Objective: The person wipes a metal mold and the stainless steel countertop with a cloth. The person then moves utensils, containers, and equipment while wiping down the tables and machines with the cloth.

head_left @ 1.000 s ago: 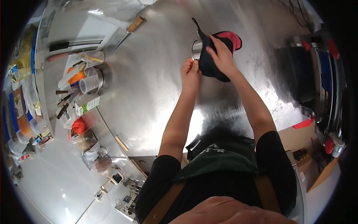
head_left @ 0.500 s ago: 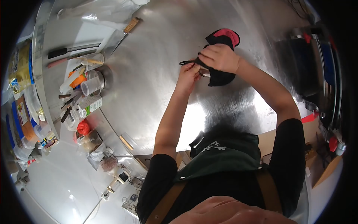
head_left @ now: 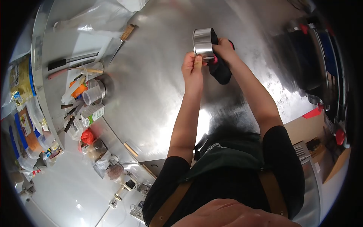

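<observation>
Yellow packet [head_left: 19, 81]: far left, beside the shelf edge, farther up the view than the containers.
Blue-edged containers [head_left: 28, 130]: close together at the left, with brown contents showing in one.
Serrated knife [head_left: 68, 60]: black-handled, set against a pale surface.
Orange item [head_left: 79, 90]: partly hidden among the crowded tubs and tools.
Red bag [head_left: 87, 136]: crumpled, just below the carton.
Clear cup [head_left: 92, 96]: tilted, its mouth towards the lower left.
Carton [head_left: 93, 114]: white and green, tilted, near the cup.
Wooden-handled knife [head_left: 127, 32]: handle towards the top, blade slanting down and left.
Steel table [head_left: 159, 94]: broad, shiny, spread under both forearms.
Left hand [head_left: 193, 66]: pinched closed, thumb and fingers holding the near rim of the metal cylinder.
Metal cylinder [head_left: 203, 41]: polished and short, over the table between the two hands, its side facing the camera.
Black-and-pink cloth [head_left: 220, 72]: right of the cylinder, hanging below the right hand, mostly black with pink peeping out.
Right hand [head_left: 225, 51]: against the cloth and close to the cylinder; its fingers are partly hidden, so how far closed they are cannot be told.
Green apron [head_left: 227, 160]: across the person's front, brown straps over a black shirt.
Black equipment [head_left: 302, 64]: far right, blurred, with red parts.
</observation>
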The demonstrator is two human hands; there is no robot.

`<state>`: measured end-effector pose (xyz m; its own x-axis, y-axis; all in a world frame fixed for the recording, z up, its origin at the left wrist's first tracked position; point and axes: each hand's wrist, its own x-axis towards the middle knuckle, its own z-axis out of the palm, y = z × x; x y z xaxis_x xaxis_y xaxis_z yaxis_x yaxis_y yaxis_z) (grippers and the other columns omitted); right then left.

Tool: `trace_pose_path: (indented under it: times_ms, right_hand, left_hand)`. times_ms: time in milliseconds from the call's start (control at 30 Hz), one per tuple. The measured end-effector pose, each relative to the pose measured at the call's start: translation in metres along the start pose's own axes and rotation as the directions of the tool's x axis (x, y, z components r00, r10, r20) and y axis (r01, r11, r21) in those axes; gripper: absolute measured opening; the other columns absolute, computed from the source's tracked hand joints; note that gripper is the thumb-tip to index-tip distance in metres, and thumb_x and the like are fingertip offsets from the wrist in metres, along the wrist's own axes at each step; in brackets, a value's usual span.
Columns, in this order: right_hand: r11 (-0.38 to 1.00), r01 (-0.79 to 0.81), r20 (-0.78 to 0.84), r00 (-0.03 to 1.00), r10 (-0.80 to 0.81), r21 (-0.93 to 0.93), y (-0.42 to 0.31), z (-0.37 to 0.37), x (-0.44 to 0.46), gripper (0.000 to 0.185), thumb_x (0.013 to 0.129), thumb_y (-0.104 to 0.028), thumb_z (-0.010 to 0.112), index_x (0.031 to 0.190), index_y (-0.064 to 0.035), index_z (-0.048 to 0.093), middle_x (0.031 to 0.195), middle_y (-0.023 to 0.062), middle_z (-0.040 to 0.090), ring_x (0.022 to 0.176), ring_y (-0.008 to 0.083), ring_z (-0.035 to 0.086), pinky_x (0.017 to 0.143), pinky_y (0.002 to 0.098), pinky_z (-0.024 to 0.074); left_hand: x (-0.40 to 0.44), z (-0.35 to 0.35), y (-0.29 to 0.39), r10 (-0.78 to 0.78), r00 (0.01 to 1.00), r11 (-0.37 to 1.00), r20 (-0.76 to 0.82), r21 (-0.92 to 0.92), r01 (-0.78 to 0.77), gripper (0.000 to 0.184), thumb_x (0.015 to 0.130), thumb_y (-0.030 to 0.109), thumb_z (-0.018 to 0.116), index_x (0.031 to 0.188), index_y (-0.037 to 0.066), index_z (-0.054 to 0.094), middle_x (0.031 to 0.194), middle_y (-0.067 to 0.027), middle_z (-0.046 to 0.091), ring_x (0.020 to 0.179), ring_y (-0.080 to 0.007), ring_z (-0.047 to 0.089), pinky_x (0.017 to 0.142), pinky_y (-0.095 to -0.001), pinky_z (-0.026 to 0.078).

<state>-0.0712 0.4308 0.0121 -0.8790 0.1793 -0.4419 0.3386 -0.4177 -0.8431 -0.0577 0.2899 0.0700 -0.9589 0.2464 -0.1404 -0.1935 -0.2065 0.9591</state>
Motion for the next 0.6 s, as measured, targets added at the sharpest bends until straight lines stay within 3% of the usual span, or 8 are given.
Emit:
trace_pose_path:
  times_ms: [133, 233, 333, 367, 400, 433, 500, 600]
  right_hand:
    - [0.876, -0.401, 0.023, 0.912, 0.41, 0.267, 0.001, -0.008, -0.014, 0.027, 0.081, -0.01, 0.071, 0.098, 0.0095, 0.066, 0.086, 0.0144, 0.069, 0.068, 0.0181, 0.068, 0.058, 0.032, 0.0537]
    - [0.789, -0.396, 0.11, 0.913, 0.393, 0.47, 0.017, -0.016, -0.023, 0.026, 0.08, -0.008, 0.07, 0.1, 0.0086, 0.066, 0.086, 0.0129, 0.069, 0.07, 0.019, 0.069, 0.058, 0.0316, 0.0542]
    - [0.966, -0.248, -0.106, 0.961, 0.255, 0.079, 0.006, -0.021, -0.027, 0.028, 0.079, -0.012, 0.068, 0.101, 0.006, 0.066, 0.085, 0.0146, 0.07, 0.069, 0.0243, 0.07, 0.058, 0.0352, 0.0553]
    - [0.956, -0.134, -0.113, 0.988, 0.107, -0.263, 0.003, -0.023, -0.027, 0.028, 0.079, -0.014, 0.068, 0.1, 0.0041, 0.066, 0.085, 0.0151, 0.07, 0.07, 0.0263, 0.07, 0.059, 0.0363, 0.0554]
    - [0.82, -0.007, -0.067, 0.997, -0.038, -0.572, -0.003, -0.025, -0.025, 0.027, 0.079, -0.017, 0.067, 0.099, 0.0022, 0.067, 0.085, 0.0157, 0.07, 0.071, 0.0284, 0.07, 0.061, 0.0375, 0.0555]
    - [0.577, 0.114, 0.025, 0.987, -0.161, -0.809, -0.009, -0.025, -0.026, 0.027, 0.079, -0.019, 0.066, 0.098, 0.0003, 0.067, 0.084, 0.0163, 0.07, 0.071, 0.0304, 0.07, 0.062, 0.0386, 0.0557]
    - [0.381, 0.08, -0.005, 0.976, -0.217, -0.921, -0.024, -0.009, -0.033, 0.026, 0.08, -0.023, 0.065, 0.094, -0.0022, 0.065, 0.085, 0.0167, 0.069, 0.077, 0.0326, 0.069, 0.065, 0.0402, 0.055]
    - [0.218, 0.069, -0.013, 0.935, -0.354, -0.974, -0.032, 0.004, -0.035, 0.023, 0.079, -0.022, 0.066, 0.093, -0.0057, 0.061, 0.083, 0.0131, 0.067, 0.078, 0.0303, 0.067, 0.065, 0.0408, 0.0534]
  left_hand:
    - [0.015, -0.002, -0.017, 0.061, 0.994, 0.978, 0.096, 0.192, -0.078, 0.009, 0.098, 0.01, 0.055, 0.1, 0.003, 0.06, 0.094, -0.0032, 0.065, 0.086, -0.009, 0.058, 0.078, -0.0248, 0.046]
    - [0.021, -0.007, -0.021, 0.071, 0.986, 0.955, 0.15, 0.277, -0.11, 0.008, 0.096, 0.01, 0.06, 0.095, 0.002, 0.063, 0.091, -0.0014, 0.063, 0.078, -0.0063, 0.053, 0.074, -0.021, 0.045]
    - [0.025, -0.021, -0.005, 0.044, 0.955, 0.926, 0.293, 0.347, -0.15, 0.01, 0.092, 0.012, 0.067, 0.092, 0.002, 0.063, 0.082, 0.0012, 0.06, 0.074, -0.0057, 0.051, 0.07, -0.0212, 0.043]
    - [0.03, -0.03, -0.005, -0.079, 0.974, 0.945, 0.213, 0.328, 0.005, 0.022, 0.085, 0.017, 0.075, 0.089, 0.001, 0.06, 0.075, 0.0016, 0.055, 0.07, -0.0066, 0.049, 0.065, -0.0226, 0.043]
    - [0.033, -0.03, 0.003, -0.126, 0.974, 0.921, 0.187, 0.386, 0.046, 0.026, 0.083, 0.019, 0.077, 0.088, 0.001, 0.059, 0.074, 0.0013, 0.054, 0.069, -0.0069, 0.049, 0.063, -0.0233, 0.042]
    - [0.036, -0.029, 0.011, -0.171, 0.973, 0.894, 0.157, 0.44, 0.086, 0.03, 0.081, 0.022, 0.078, 0.086, 0.001, 0.058, 0.073, 0.001, 0.053, 0.067, -0.0073, 0.049, 0.061, -0.024, 0.042]
    - [0.039, -0.016, 0.025, -0.217, 0.974, 0.785, 0.062, 0.605, 0.136, 0.039, 0.075, 0.028, 0.081, 0.084, 0.002, 0.053, 0.072, -0.0006, 0.052, 0.063, -0.0091, 0.048, 0.056, -0.0261, 0.042]
    - [0.035, -0.015, 0.0, -0.137, 0.989, 0.836, -0.055, 0.53, 0.145, 0.031, 0.075, 0.018, 0.074, 0.086, 0.001, 0.051, 0.072, -0.0015, 0.052, 0.063, -0.0103, 0.049, 0.056, -0.0273, 0.042]
